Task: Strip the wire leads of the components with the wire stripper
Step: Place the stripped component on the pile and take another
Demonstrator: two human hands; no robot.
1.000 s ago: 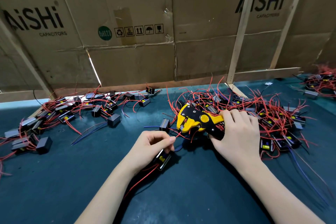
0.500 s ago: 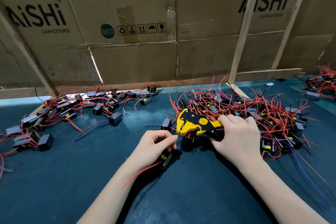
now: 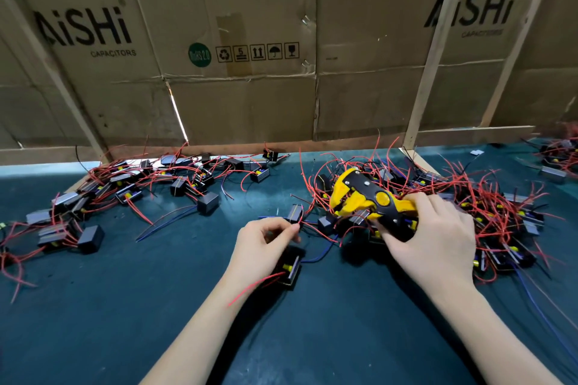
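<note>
Both hands (left [image 3: 262, 247], right [image 3: 434, 237]) curled, forearms extended.

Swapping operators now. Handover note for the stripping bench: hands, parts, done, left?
Left hand: fingers curled, pinching a red wire; a black component sits beneath it.
Right hand: grips the yellow wire stripper, head pointing left, over the right pile.
Left pile lies spread along the cardboard wall on the green mat.
Done: cannot tell which pile is stripped; the ends are too small to read.
Left: feed the pinched lead into the stripper, then go on.
</note>
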